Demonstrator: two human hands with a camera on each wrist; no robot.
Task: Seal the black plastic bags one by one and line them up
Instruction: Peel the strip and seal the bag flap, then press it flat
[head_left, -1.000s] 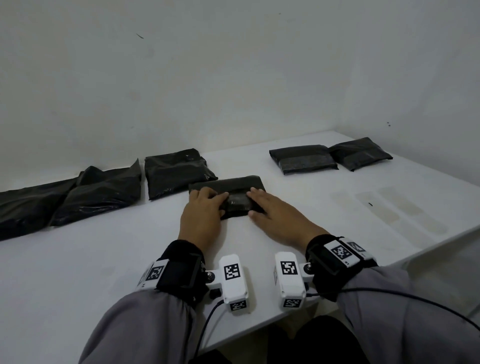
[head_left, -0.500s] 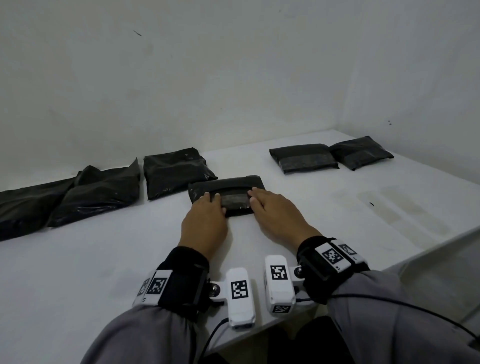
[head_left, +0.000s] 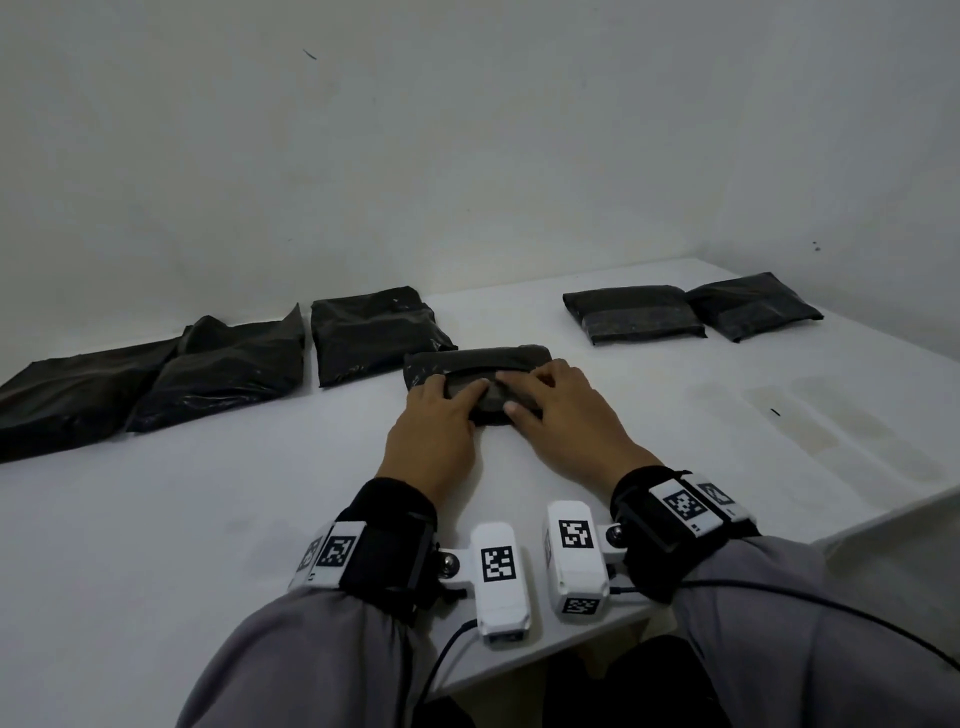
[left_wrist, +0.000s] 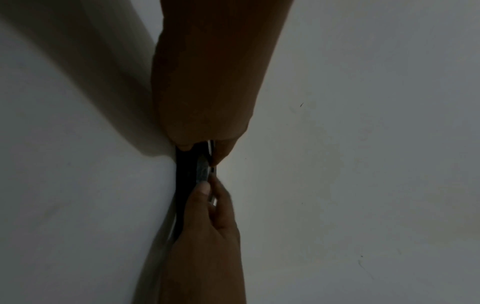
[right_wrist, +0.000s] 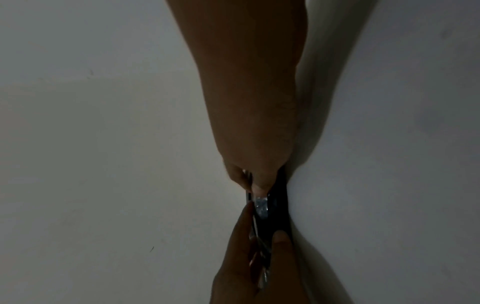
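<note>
Both my hands lay flat, fingers straight, on the black bag (head_left: 475, 364) at the middle of the white table (head_left: 208, 519): left hand (head_left: 434, 421) on its left half, right hand (head_left: 558, 410) on its right. Two sealed bags (head_left: 631, 312) sat far right, three others (head_left: 371, 332) at left.

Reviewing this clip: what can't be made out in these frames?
- Near edge of the middle bag: head view, covered by left hand and right hand.
- Whether its flap is stuck down: wrist views too dark.
- Leftmost bag: head view, cut off by frame edge.
</note>
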